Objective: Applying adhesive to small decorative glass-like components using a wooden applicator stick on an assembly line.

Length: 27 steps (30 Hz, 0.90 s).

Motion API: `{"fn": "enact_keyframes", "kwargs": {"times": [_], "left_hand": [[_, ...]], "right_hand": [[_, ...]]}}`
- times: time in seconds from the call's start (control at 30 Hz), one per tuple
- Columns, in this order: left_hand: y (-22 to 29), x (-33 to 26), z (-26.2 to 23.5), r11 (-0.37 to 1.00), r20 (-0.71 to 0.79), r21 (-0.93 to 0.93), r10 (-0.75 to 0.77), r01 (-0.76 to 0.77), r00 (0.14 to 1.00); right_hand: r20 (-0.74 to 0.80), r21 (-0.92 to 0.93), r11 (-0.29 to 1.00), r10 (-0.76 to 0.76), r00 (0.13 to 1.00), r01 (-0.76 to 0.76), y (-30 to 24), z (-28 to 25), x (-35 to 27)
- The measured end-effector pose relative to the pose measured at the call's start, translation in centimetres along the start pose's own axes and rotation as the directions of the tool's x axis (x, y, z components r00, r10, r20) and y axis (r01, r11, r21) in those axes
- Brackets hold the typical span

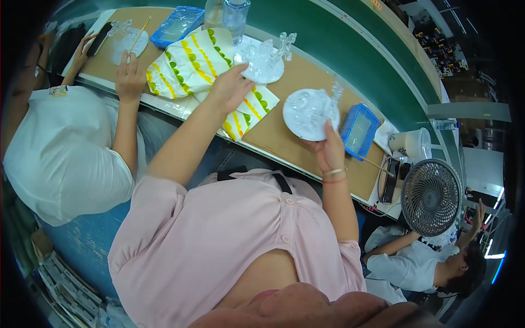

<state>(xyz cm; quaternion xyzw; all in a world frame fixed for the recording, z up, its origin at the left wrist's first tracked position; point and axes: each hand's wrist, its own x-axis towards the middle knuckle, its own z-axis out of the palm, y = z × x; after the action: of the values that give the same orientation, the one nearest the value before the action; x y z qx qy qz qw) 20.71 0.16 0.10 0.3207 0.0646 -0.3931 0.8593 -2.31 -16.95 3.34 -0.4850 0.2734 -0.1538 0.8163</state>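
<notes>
My left hand (232, 87) has its fingers closed on the near left edge of a white round dish (261, 74). Clear, glassy pieces sit on that dish, and a clear ornament-like piece (286, 46) stands up at its far right edge. A second white round dish (299, 121) is gripped at its lower right rim by my right hand (330, 153), thumb on top. Shiny clear bits lie on it too, with a clear piece (337, 92) sticking up at its far right; their exact kind is too small to tell. Under my left forearm spreads a white cloth with yellow and green patterns (188, 64).
A blue-rimmed tray (361, 130) stands right of my right hand, a thin stick (377, 165) beside it. Farther right are a white tub (411, 143) and a fan (432, 198). Another blue tray (178, 27) and a clear bottle (235, 21) stand behind the cloth. Co-workers sit on both sides.
</notes>
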Motion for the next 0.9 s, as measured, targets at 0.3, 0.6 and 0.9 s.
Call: {"fn": "enact_keyframes", "kwargs": {"times": [0.3,0.6,0.9], "left_hand": [[-1.2,-9.5,1.5,0.720,0.343,0.690,-0.226,-0.081,0.912],[-1.8,-7.3,7.0,0.206,0.571,0.785,0.123,-0.584,0.811],[-3.0,-1.0,14.1,-0.324,0.899,0.282,-0.241,-0.903,0.367]], "right_hand": [[0.093,0.162,0.979,0.106,0.990,-0.120,0.8,-1.5,-0.6],[-0.122,0.092,0.995,0.052,0.991,-0.040,-0.5,-8.9,-9.4],[-0.360,-0.416,0.819,-0.547,0.756,0.395,-3.8,-12.9,-9.3]]}}
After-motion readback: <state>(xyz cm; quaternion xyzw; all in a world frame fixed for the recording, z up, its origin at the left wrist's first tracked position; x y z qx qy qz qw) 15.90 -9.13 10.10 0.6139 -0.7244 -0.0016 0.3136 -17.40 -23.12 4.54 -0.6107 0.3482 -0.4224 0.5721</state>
